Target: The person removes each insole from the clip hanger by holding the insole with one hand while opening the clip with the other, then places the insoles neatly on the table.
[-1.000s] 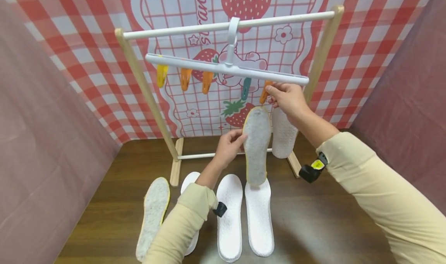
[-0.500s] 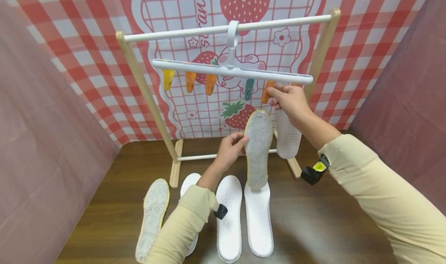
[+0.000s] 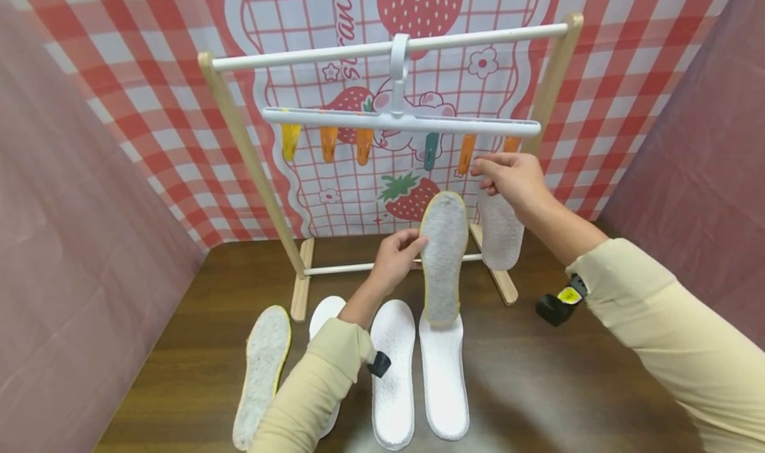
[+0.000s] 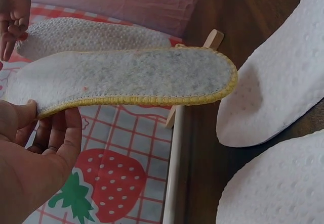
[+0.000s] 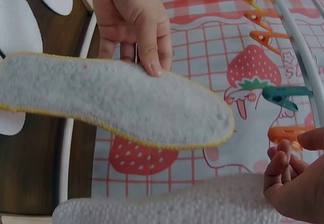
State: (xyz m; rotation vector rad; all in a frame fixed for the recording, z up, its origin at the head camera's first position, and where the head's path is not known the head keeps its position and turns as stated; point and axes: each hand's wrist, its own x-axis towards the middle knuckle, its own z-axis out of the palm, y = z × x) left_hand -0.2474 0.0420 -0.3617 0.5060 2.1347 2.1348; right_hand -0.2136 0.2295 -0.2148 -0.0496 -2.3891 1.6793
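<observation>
My left hand [image 3: 397,260] pinches the side edge of a grey felt insole [image 3: 443,260] with yellow stitched trim, held upright under the hanger. My right hand [image 3: 516,181] holds nothing; its fingers are loosely bent, with the fingertips just right of an orange clip [image 3: 466,154]. That clip hangs from the white hanger [image 3: 335,117], with a teal clip [image 3: 430,151] to its left. Behind the right hand, a white dotted insole [image 3: 502,234] hangs below another orange clip [image 3: 511,144]. In the right wrist view, thumb and fingers stand apart near the orange clip [image 5: 288,133].
Two more orange clips [image 3: 363,147] and a yellow clip [image 3: 289,141] hang on the left. A wooden rack [image 3: 245,154] carries the hanger. On the brown table [image 3: 568,373] lie a second grey insole [image 3: 263,373] and several white insoles [image 3: 393,386].
My right hand has let go of the orange clip and moved right. The hanger has swung slightly right and levelled. My left hand still holds the grey insole, almost unmoved.
</observation>
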